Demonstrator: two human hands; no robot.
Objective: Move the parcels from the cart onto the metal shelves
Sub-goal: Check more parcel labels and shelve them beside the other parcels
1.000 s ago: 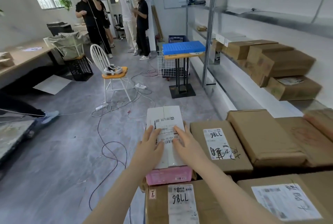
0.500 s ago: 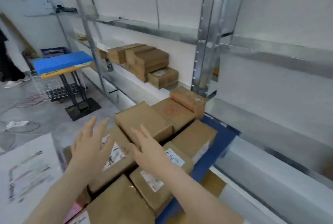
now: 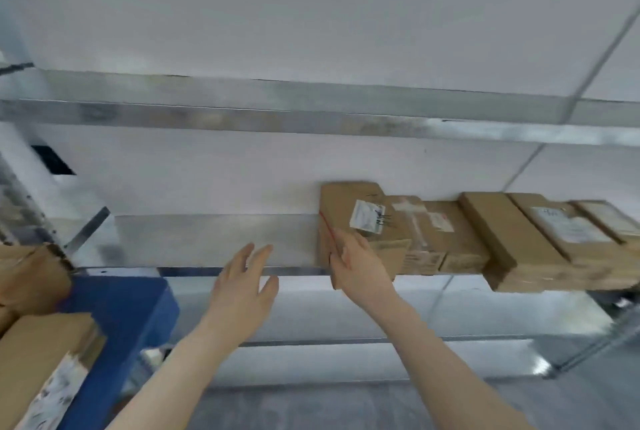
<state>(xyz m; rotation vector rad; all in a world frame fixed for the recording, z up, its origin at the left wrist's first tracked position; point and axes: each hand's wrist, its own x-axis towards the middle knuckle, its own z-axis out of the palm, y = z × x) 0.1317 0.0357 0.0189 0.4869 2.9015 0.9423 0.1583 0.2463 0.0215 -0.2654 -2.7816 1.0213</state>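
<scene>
Watching the feed, I had the left hand (image 3: 242,287) hovering over the shelf (image 3: 214,239) edge, fingers spread, holding nothing. Meanwhile the right hand (image 3: 356,268) touched the box (image 3: 349,211) at the row's left end, couldn't tell if it gripped. Parcels (image 3: 38,353) sat near left on the cart (image 3: 114,318).

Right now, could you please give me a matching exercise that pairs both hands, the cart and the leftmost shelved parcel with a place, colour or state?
Things:
1. left hand
2. right hand
3. cart
4. end parcel

Descriptions:
A. blue, at lower left
B. touching the end parcel's near corner
C. on the metal shelf, leftmost of the row
D. fingers spread, holding nothing

Pairs: 1-D, 2-B, 3-A, 4-C
</scene>
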